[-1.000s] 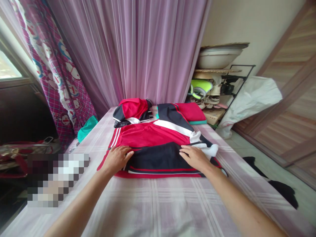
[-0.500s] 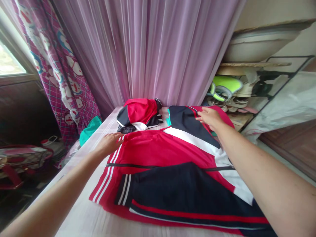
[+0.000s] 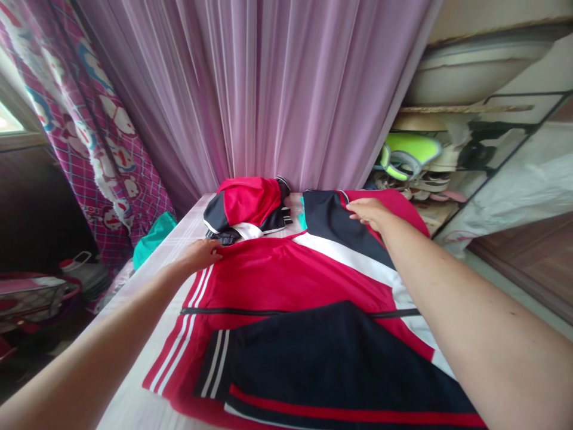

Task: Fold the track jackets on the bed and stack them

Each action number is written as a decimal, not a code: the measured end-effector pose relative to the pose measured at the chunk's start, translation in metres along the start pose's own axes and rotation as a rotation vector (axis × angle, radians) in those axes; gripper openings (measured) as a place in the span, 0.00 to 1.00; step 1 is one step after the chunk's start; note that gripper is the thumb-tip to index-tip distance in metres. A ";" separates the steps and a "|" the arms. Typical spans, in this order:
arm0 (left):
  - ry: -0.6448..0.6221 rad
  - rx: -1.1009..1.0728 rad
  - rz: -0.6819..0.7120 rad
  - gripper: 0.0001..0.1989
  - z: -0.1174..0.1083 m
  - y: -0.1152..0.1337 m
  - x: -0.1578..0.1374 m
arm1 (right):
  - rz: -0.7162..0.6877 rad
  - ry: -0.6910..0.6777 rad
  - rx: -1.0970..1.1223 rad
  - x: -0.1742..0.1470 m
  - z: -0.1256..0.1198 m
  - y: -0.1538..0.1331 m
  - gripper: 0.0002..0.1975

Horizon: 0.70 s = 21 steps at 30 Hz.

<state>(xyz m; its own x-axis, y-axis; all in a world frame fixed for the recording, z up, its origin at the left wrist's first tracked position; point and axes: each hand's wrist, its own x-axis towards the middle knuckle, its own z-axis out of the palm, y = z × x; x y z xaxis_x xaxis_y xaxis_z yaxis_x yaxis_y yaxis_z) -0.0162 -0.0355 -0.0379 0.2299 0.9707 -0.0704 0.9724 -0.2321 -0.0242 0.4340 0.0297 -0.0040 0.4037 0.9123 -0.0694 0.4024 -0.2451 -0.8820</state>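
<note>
A red, white and dark navy zip jacket [image 3: 268, 278] lies spread out. Its near sleeve [image 3: 340, 358] is folded across the body, with a striped cuff pointing left. My left hand [image 3: 201, 254] is closed on the far corner of the striped hem. At the far right, my right hand [image 3: 369, 214] pinches the red-edged border of the navy far sleeve [image 3: 333, 215], whose lower end lies toward the curtain. Behind the hem sits a bunched red, navy and white garment [image 3: 250, 203], just beyond my left hand.
A lilac curtain [image 3: 277, 89] hangs behind the pale table cover [image 3: 125, 358]. Teal cloth [image 3: 154, 239] lies at the left edge. To the right, a rack holds a basin [image 3: 478, 71], a lime-green visor [image 3: 409, 152] and shoes [image 3: 425, 185].
My left hand's fingers have closed on the hem corner, where they lay stretched out before. My right fingers have drawn together on the far sleeve. The view has shifted slightly.
</note>
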 end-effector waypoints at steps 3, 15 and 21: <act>0.032 -0.008 -0.008 0.12 -0.002 -0.002 -0.003 | 0.031 0.001 0.085 -0.004 0.002 -0.005 0.10; 0.275 -0.072 0.165 0.20 0.006 -0.007 -0.089 | -0.103 -0.279 0.304 -0.110 -0.099 0.021 0.15; 0.165 -0.021 0.238 0.30 0.018 0.006 -0.124 | -0.013 -0.505 0.045 -0.164 -0.116 0.081 0.23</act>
<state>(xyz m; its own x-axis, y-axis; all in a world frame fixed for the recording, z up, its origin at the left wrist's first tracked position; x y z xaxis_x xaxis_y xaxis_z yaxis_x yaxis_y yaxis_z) -0.0395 -0.1580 -0.0476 0.4532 0.8867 0.0914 0.8907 -0.4546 -0.0061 0.4957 -0.1775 -0.0098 -0.0533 0.9627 -0.2651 0.3647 -0.2284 -0.9027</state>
